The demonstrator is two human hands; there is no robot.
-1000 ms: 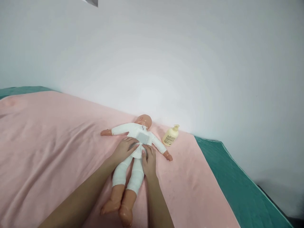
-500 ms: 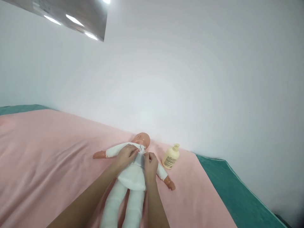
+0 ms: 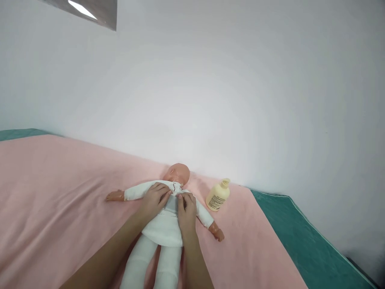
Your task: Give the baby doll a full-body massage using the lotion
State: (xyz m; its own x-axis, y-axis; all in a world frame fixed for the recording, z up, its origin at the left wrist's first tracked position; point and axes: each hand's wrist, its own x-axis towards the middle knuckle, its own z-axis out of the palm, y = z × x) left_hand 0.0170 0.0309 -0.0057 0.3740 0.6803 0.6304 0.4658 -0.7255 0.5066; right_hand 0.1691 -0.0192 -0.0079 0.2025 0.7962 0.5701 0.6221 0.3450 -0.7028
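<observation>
A doll [image 3: 164,228] with a white cloth body, arms and legs lies on the pink sheet, its bald plastic head [image 3: 178,173] at the far end. Across the upper part of its body is a flat grey patch [image 3: 171,204]. My left hand [image 3: 155,200] is closed in a pinch at the patch's upper left corner. At the upper right corner my right hand [image 3: 187,208] pinches too, thumb against bent fingers. A short dark curved line [image 3: 174,187] shows just below the doll's neck. What exactly lies between the fingertips is too small to see.
A pale yellow pump bottle [image 3: 218,196] stands right of the doll, near its outstretched arm. The pink sheet [image 3: 66,192] lies over a green surface [image 3: 297,228]. Behind rises a white wall [image 3: 210,88], with a shiny panel [image 3: 99,14] at upper left.
The view has tilted slightly, so the panel sits higher and the doll looks a little larger. Both hands stay at the grey patch, with only small finger shifts.
</observation>
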